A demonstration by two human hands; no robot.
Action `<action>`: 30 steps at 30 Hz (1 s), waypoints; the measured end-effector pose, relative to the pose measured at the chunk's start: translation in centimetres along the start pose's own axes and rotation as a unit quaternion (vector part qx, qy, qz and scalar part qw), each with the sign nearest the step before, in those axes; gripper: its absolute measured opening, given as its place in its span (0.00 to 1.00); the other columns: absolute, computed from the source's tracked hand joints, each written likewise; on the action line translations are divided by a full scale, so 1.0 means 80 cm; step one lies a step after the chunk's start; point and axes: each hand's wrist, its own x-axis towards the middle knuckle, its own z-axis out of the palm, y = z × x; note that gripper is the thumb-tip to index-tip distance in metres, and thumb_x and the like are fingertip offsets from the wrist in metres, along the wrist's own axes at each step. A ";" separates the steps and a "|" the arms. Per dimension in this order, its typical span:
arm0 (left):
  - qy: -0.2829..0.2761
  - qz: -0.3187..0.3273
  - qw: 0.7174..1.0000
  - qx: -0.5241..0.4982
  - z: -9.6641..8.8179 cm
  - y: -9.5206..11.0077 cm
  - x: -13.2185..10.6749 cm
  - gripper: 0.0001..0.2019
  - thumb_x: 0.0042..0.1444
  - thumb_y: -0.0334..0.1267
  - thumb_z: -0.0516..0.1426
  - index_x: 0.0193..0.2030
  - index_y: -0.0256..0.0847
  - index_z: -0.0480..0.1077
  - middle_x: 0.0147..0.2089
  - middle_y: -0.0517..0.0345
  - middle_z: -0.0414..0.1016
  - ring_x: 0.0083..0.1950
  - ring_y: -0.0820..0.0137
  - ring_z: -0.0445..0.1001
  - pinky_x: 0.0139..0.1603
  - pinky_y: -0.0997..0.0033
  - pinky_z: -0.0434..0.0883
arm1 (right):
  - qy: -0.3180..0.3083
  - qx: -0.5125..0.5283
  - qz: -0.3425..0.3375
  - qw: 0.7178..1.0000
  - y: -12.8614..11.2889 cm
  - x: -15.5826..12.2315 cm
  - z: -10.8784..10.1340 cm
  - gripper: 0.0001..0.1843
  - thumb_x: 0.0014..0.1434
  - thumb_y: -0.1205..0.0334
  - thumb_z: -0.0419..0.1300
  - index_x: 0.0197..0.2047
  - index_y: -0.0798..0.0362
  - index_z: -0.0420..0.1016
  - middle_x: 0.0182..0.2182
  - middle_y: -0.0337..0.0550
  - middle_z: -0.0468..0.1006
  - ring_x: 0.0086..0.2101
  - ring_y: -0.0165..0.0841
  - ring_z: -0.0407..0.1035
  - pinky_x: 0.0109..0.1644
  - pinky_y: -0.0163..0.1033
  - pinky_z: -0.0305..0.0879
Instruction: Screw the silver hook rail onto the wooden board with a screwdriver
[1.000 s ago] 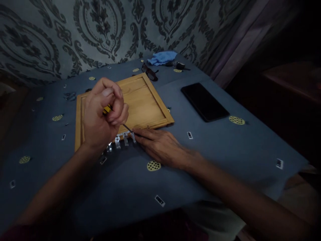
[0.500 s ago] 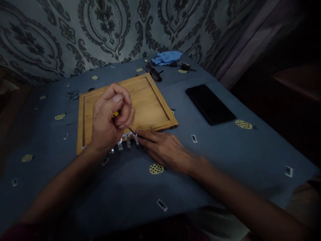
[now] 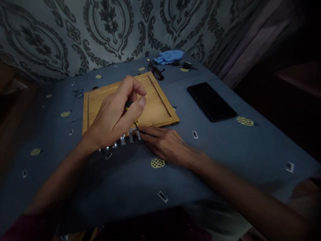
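A framed wooden board (image 3: 155, 103) lies flat on a blue patterned tablecloth (image 3: 200, 160). My left hand (image 3: 115, 115) is closed round a small screwdriver (image 3: 130, 107) with a yellow and black handle, its tip pointing down at the board's near edge. A metal strip with several hooks (image 3: 122, 140) sits along that edge. My right hand (image 3: 164, 144) rests flat on the cloth with its fingers stretched out, the fingertips touching the right end of the hook strip.
A black phone (image 3: 212, 102) lies to the right of the board. Dark glasses (image 3: 155, 71), a blue cloth (image 3: 169, 56) and keys (image 3: 186, 64) sit at the far edge by the patterned wall. Small screws (image 3: 76, 93) lie left of the board.
My left hand has moved right and forward with the screwdriver, which now stands steeper over the board's near edge. My right hand has stayed by the hook strip.
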 end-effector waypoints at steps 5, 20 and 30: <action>0.017 -0.011 1.000 0.010 -0.012 0.009 0.005 0.05 0.58 0.34 0.65 0.34 0.42 0.73 0.32 0.61 0.72 0.31 0.72 0.66 0.31 0.73 0.62 | -0.017 0.001 0.003 1.000 -0.001 0.002 -0.003 0.23 0.67 0.72 0.58 0.63 0.55 0.75 0.64 0.52 0.77 0.55 0.42 0.79 0.53 0.47 0.82; -0.044 0.023 0.995 0.084 -0.036 0.022 0.000 0.10 0.58 0.31 0.63 0.46 0.42 0.74 0.43 0.57 0.78 0.46 0.65 0.79 0.47 0.67 0.75 | -0.031 -0.005 0.002 0.999 0.005 -0.002 0.001 0.23 0.68 0.69 0.56 0.65 0.56 0.74 0.66 0.53 0.75 0.55 0.43 0.79 0.54 0.47 0.81; -0.088 0.015 0.984 0.156 -0.040 0.013 0.004 0.08 0.62 0.32 0.59 0.48 0.40 0.73 0.46 0.57 0.79 0.43 0.70 0.77 0.47 0.69 0.73 | -0.012 0.033 0.003 0.999 0.013 -0.006 0.007 0.22 0.70 0.65 0.54 0.64 0.53 0.76 0.65 0.52 0.76 0.58 0.43 0.78 0.59 0.49 0.79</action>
